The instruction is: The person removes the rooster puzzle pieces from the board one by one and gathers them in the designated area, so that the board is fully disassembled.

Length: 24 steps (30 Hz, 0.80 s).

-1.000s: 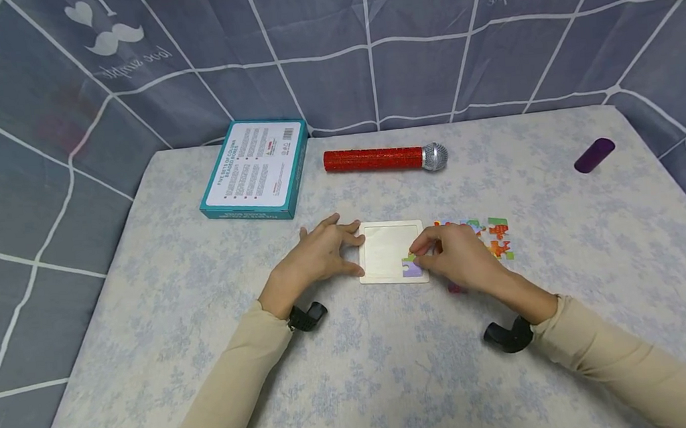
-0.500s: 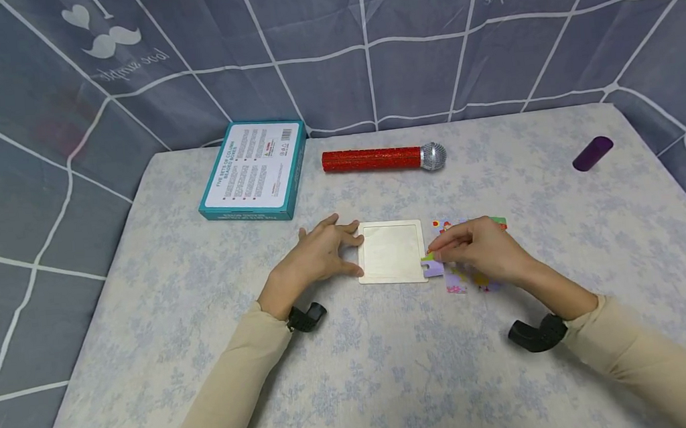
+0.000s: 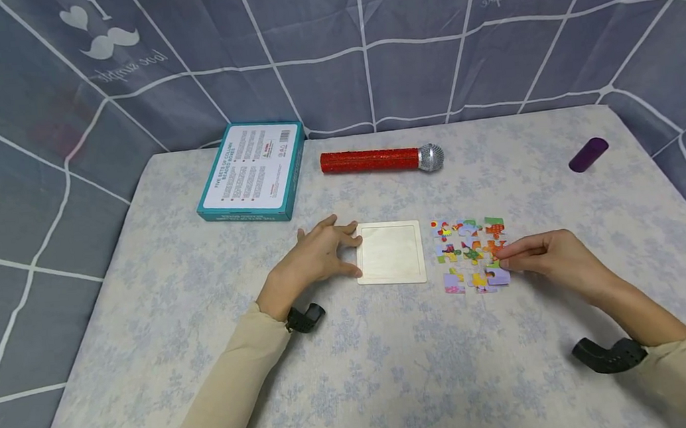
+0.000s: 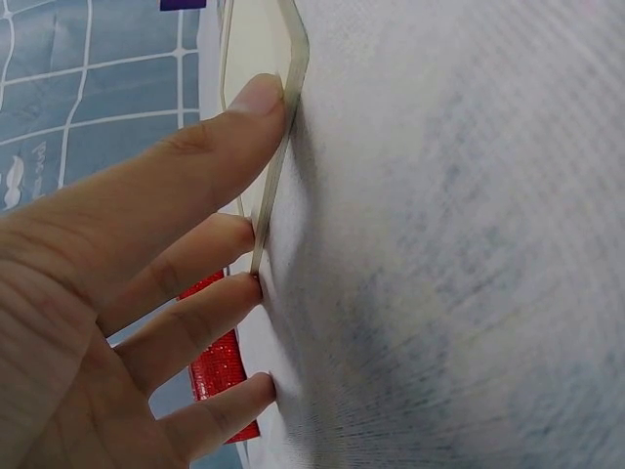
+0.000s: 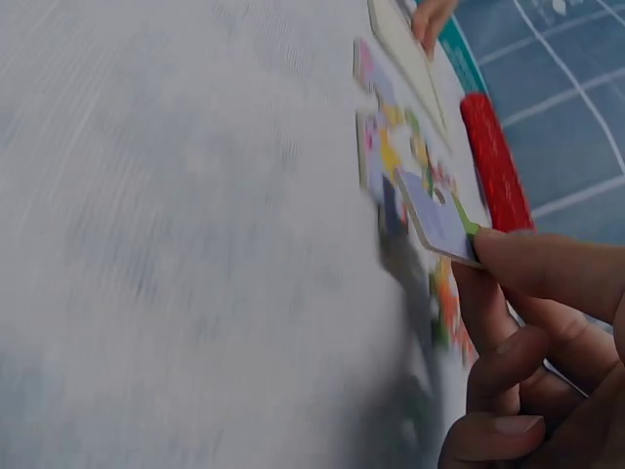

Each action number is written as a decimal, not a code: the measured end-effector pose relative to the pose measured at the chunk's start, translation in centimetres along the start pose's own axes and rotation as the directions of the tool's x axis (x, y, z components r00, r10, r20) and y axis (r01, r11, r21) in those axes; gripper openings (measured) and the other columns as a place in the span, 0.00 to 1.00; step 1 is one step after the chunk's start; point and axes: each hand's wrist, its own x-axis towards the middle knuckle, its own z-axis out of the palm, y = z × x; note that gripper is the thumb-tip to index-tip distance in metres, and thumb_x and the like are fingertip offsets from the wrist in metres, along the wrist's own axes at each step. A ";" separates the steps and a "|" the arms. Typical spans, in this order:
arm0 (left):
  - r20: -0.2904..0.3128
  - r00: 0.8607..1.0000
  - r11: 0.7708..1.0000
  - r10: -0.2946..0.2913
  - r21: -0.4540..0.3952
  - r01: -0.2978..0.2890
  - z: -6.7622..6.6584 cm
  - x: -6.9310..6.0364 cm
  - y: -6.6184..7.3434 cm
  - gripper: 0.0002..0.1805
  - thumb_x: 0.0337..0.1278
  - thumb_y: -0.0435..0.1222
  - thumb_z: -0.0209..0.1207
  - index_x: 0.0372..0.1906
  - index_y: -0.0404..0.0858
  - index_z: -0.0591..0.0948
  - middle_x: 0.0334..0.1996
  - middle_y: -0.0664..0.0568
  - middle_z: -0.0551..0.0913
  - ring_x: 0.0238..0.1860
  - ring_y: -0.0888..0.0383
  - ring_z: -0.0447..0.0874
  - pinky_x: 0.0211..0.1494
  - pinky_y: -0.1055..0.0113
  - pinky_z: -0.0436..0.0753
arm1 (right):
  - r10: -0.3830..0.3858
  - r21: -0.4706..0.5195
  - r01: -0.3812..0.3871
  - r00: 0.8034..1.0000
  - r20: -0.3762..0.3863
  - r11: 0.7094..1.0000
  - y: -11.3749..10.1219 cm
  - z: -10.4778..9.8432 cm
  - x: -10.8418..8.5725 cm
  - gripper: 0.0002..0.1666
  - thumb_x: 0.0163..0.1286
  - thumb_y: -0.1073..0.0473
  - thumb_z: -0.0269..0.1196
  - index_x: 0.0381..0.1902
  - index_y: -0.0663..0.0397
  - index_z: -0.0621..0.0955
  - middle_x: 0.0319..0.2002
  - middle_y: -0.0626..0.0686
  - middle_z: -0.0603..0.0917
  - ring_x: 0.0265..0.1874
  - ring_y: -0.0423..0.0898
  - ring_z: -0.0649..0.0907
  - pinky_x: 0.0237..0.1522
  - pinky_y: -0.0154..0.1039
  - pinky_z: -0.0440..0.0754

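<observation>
A square wooden puzzle tray with a bare inside lies mid-table. My left hand touches its left edge, thumb and fingers spread along the rim. My right hand pinches a lilac and green puzzle piece between thumb and fingers. In the right wrist view that piece is lifted above the cloth, with a shadow below it. Right of the tray lie several colourful puzzle pieces in loose rows, spaced slightly apart. The held piece hovers at their lower right corner.
A teal box with a white printed label lies at the back left. Behind the tray is a red glittery microphone with a silver head. A dark purple cylinder lies at the far right. A grey checked curtain hangs behind the table.
My right hand has carried the lilac and green puzzle piece rightward, out of the tray's lower right corner to the other pieces. The left hand stays at the tray's left edge.
</observation>
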 end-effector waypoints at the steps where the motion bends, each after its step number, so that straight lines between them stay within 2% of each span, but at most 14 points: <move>1: 0.000 1.000 1.000 -0.001 0.000 0.001 0.0 0.0 0.0 0.36 0.40 0.41 0.77 0.60 0.40 0.80 0.71 0.54 0.66 0.78 0.47 0.44 0.65 0.25 0.37 | 0.009 -0.008 -0.009 1.000 0.003 1.000 0.3 -0.3 -0.2 0.25 0.64 0.45 0.68 0.52 0.54 0.86 0.46 0.48 0.88 0.44 0.27 0.78 0.42 0.27 0.75; 5: 0.002 1.000 1.000 -0.006 -0.003 0.006 0.0 0.0 -0.1 0.36 0.40 0.41 0.77 0.60 0.40 0.80 0.71 0.54 0.66 0.78 0.48 0.44 0.65 0.25 0.37 | 0.019 -0.024 -0.019 1.000 0.014 1.000 1.3 -1.0 -0.7 0.24 0.65 0.45 0.68 0.52 0.54 0.86 0.46 0.46 0.88 0.44 0.25 0.77 0.42 0.27 0.74; 9: -0.003 1.000 1.000 -0.007 -0.007 0.007 0.0 -0.1 -0.1 0.36 0.40 0.41 0.77 0.60 0.39 0.80 0.71 0.54 0.66 0.78 0.47 0.43 0.65 0.24 0.37 | -0.008 -0.055 0.008 1.000 0.005 0.998 1.8 -1.0 -0.8 0.22 0.65 0.46 0.68 0.50 0.54 0.87 0.46 0.48 0.88 0.43 0.25 0.77 0.41 0.27 0.76; 15: -0.004 1.000 1.000 -0.010 -0.017 0.010 0.0 -0.2 -0.1 0.36 0.40 0.41 0.77 0.60 0.39 0.80 0.71 0.54 0.66 0.78 0.48 0.43 0.65 0.25 0.37 | -0.061 -0.161 0.049 0.995 -0.073 0.986 1.7 -0.6 -0.7 0.18 0.64 0.47 0.69 0.46 0.52 0.88 0.45 0.52 0.88 0.38 0.27 0.78 0.36 0.27 0.76; 18: -0.002 1.000 1.000 -0.013 -0.019 0.013 0.0 -0.2 -0.1 0.36 0.40 0.40 0.77 0.60 0.39 0.80 0.71 0.54 0.66 0.78 0.48 0.43 0.65 0.25 0.36 | -0.085 -0.214 0.059 0.990 -0.114 0.975 1.6 -0.4 -0.7 0.17 0.63 0.47 0.69 0.43 0.50 0.89 0.40 0.51 0.89 0.32 0.31 0.76 0.30 0.29 0.73; 24: 0.000 1.000 1.000 -0.001 -0.007 0.001 0.0 -0.1 0.0 0.36 0.40 0.41 0.77 0.60 0.39 0.80 0.71 0.54 0.66 0.78 0.47 0.43 0.65 0.24 0.37 | -0.130 -0.279 0.082 0.979 -0.158 0.957 1.4 0.1 -0.8 0.11 0.61 0.50 0.71 0.37 0.49 0.90 0.29 0.46 0.88 0.21 0.37 0.66 0.20 0.34 0.62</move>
